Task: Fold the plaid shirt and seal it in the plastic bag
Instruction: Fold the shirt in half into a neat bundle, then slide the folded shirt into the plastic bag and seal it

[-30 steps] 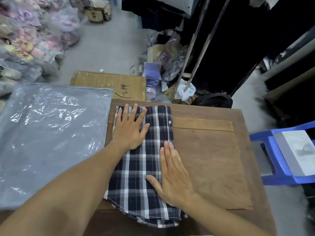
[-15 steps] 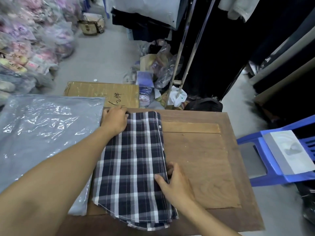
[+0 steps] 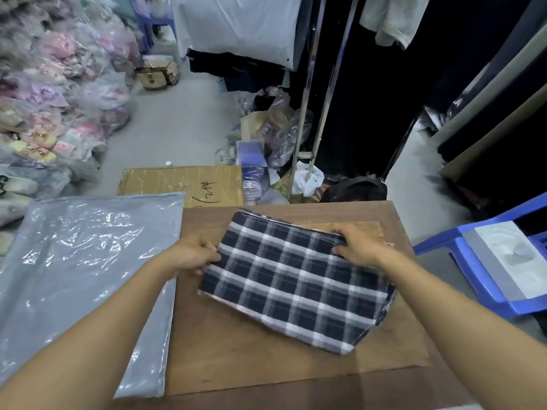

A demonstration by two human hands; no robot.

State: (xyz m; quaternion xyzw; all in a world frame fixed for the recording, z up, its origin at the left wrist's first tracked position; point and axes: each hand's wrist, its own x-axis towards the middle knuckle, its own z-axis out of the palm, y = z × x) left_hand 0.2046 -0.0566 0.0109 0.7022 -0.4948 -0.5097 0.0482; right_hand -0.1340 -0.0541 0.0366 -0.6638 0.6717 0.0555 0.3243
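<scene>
The plaid shirt point(image 3: 296, 279), navy with white checks, is folded into a wide rectangle and lies crosswise over the middle of the wooden table point(image 3: 236, 344). My left hand point(image 3: 195, 255) pinches its left edge. My right hand point(image 3: 358, 247) grips its far right edge, fingers curled over the cloth. The shirt looks blurred and partly lifted off the wood. A grey plastic bag point(image 3: 85, 261) with a glossy clear face lies flat to the left, overlapping the table's left edge.
A cardboard box point(image 3: 183, 184) sits beyond the table. A blue plastic chair point(image 3: 473, 279) carrying a grey-white packet stands at the right. Bagged goods pile up at the far left. A metal rack point(image 3: 310, 113) and hanging clothes stand behind.
The shirt went from a long strip lying lengthwise to a shorter rectangle turned crosswise. Both hands changed from pressing flat on it to gripping its left and right edges.
</scene>
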